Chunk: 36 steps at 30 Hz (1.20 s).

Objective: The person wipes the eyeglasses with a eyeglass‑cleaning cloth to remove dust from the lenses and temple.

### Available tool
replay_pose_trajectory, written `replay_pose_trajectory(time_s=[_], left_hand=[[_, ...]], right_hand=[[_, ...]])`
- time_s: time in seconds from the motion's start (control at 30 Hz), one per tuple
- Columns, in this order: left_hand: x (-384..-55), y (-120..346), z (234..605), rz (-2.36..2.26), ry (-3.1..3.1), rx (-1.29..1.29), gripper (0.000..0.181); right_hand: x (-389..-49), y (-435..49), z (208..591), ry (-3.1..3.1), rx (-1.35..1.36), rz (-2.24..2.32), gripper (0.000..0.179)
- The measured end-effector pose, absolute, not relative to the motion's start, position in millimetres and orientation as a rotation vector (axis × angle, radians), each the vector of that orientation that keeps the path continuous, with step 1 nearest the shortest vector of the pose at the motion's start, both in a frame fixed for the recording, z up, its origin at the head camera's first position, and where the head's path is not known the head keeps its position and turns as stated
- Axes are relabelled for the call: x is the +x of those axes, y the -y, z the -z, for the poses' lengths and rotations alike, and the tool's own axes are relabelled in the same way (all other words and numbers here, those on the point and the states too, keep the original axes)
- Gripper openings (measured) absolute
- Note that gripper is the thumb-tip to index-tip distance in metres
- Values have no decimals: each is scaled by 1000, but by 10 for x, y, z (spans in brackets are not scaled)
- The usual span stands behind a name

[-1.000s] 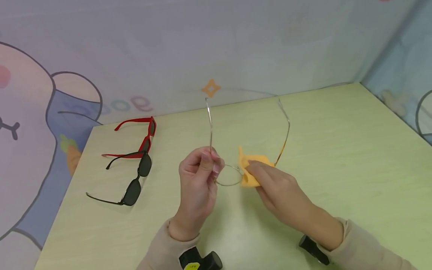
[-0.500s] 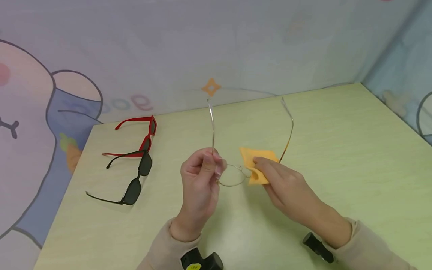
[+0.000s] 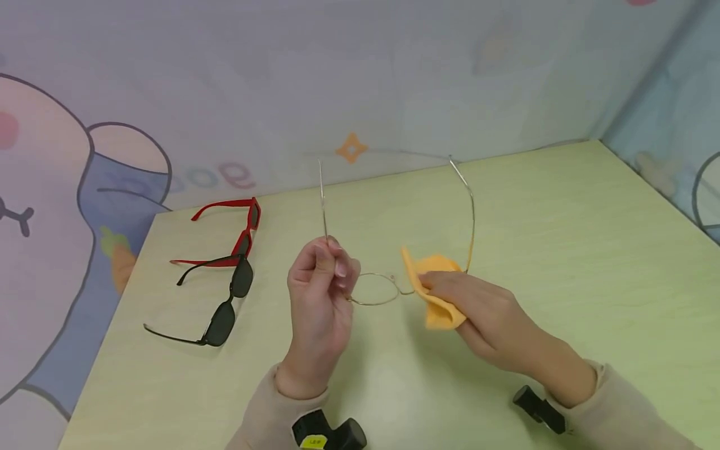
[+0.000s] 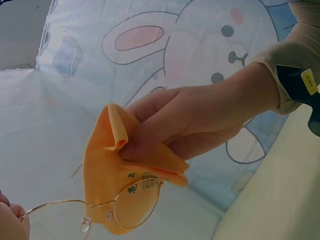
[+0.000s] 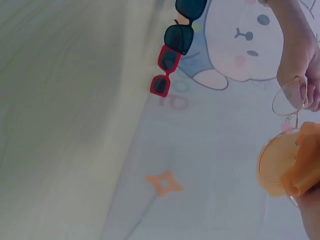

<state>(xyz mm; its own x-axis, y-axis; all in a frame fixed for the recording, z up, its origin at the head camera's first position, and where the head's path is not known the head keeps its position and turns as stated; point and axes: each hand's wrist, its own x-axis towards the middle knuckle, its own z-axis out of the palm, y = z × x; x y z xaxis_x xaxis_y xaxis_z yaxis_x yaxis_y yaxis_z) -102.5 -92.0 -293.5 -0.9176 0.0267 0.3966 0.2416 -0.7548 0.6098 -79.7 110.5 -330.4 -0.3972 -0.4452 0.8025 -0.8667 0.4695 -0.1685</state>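
Note:
Thin gold round-framed eyeglasses [image 3: 375,304] are held up above the table, temples pointing away toward the wall. My left hand [image 3: 322,300] pinches them where the left temple meets the frame. An orange cleaning cloth [image 3: 441,312] is gripped by my right hand [image 3: 495,319] and bunched about the right lens. In the left wrist view the cloth [image 4: 102,170] lies behind that lens [image 4: 137,202], its dark print showing through. From the right wrist view, the other lens [image 5: 290,97] is uncovered beside the left hand. The fingertips inside the cloth are hidden.
On the table's left side lie black sunglasses [image 3: 219,322] with temples unfolded. Red sunglasses [image 3: 242,244] lie just behind, partly overlapped by them. The pale table [image 3: 562,250] meets a printed cloth wall [image 3: 450,75] at the back.
The eyeglasses and left hand first shifted slightly right, then moved back left. My right hand has moved a little right, and the cloth has changed its folds around the lens.

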Motion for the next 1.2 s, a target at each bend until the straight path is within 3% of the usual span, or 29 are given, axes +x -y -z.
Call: replay_pose_trajectory(time_s=[0.2, 0.37, 0.5, 0.67, 0.9, 1.2], left_hand=[[-1065, 896, 2993, 2826, 1063, -603, 16], [-1104, 851, 3065, 2878, 1166, -545, 17], [-1177, 793, 3117, 2978, 1213, -434, 17], [-1290, 722, 3211, 3141, 1207, -184, 31], [-1445, 707, 3455, 3343, 1193, 109, 29], [-1532, 652, 3643, 3279, 1350, 342, 23]], right_hand=[[-799, -1254, 3339, 1939, 1146, -949, 35], [-735, -1410, 3369, 1889, 1164, -1359, 25], [-690, -1543, 3346, 1712, 1166, -1821, 25], [-687, -1692, 3318, 1417, 1133, -2251, 29], [-705, -1789, 3277, 1335, 1055, -2317, 28], [-688, -1830, 3242, 1386, 986, -2305, 29]])
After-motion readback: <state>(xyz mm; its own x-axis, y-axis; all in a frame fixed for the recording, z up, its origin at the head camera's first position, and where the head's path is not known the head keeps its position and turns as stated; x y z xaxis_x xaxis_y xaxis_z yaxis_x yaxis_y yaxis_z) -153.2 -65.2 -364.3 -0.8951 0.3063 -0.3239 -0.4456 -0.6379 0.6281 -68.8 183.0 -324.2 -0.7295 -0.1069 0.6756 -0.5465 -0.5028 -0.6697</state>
